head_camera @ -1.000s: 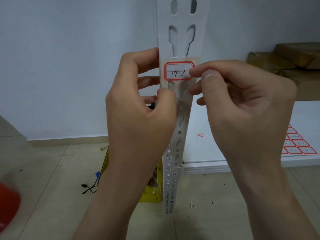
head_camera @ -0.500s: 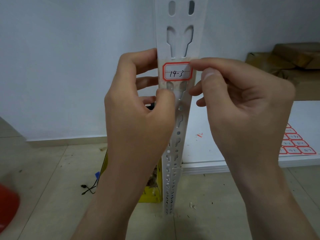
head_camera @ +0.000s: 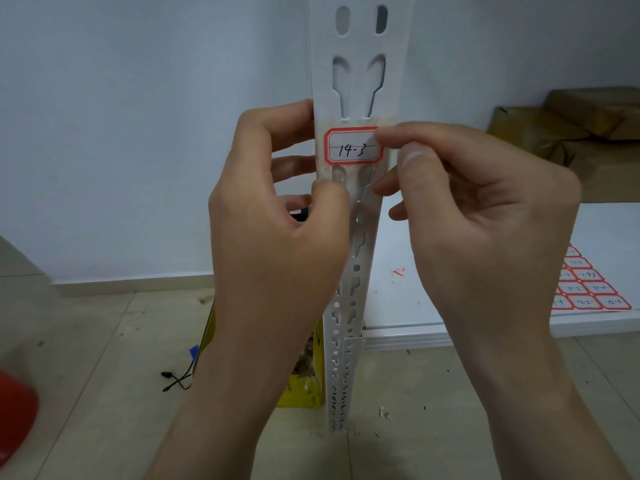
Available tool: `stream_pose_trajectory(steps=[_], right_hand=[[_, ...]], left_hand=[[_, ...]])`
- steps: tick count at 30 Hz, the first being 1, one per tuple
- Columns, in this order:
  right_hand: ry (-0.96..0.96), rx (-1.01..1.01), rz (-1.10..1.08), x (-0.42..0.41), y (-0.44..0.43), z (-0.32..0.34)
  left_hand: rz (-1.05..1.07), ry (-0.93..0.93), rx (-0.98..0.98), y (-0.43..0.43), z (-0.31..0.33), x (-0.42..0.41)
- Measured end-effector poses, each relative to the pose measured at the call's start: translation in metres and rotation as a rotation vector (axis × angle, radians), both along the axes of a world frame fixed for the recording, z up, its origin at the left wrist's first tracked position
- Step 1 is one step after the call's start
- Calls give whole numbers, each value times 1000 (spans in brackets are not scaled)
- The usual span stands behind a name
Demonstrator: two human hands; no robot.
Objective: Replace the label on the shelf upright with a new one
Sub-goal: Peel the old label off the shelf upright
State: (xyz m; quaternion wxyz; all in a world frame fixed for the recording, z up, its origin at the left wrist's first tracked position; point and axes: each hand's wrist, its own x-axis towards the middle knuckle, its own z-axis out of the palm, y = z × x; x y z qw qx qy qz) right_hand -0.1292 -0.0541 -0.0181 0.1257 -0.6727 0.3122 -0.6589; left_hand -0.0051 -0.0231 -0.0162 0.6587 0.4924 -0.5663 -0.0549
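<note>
A white slotted shelf upright (head_camera: 360, 46) stands in front of me. On it is stuck a red-bordered label (head_camera: 351, 147) that reads "14-3", over yellowish glue residue. My left hand (head_camera: 277, 244) grips the upright from the left, thumb pressed on its front just below the label and fingers curled round behind. My right hand (head_camera: 485, 220) pinches at the label's right edge, with the index fingertip over its upper right corner and the thumb just beside it. A small black thing shows between my left fingers; what it is I cannot tell.
A sheet of red-bordered labels (head_camera: 588, 289) lies on the white shelf board (head_camera: 398, 306) to the right. Brown cardboard boxes (head_camera: 571, 126) sit behind it. On the tiled floor are a yellow box (head_camera: 304, 386), a black cable (head_camera: 176, 379) and a red object (head_camera: 14, 410).
My right index fingertip has crept slightly further onto the label's upper right corner. My left hand keeps its grip on the upright.
</note>
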Motion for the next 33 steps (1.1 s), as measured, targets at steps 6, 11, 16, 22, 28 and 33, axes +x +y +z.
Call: stream_pose_trajectory(steps=[6, 11, 16, 22, 28, 33], right_hand=[[-15, 5, -3, 1, 0, -1], [-28, 10, 9, 1, 1, -1], [-27, 10, 1, 0, 0, -1], [-5, -1, -3, 3, 0, -4], [-20, -2, -7, 2, 1, -3], [-29, 23, 23, 1, 0, -3]], left_hand=[[1, -13, -1, 0, 0, 0], [-1, -4, -2, 0, 0, 1], [-8, -3, -2, 1, 0, 0], [-5, -11, -1, 0, -1, 0], [1, -4, 2, 0, 0, 1], [3, -4, 5, 0, 0, 0]])
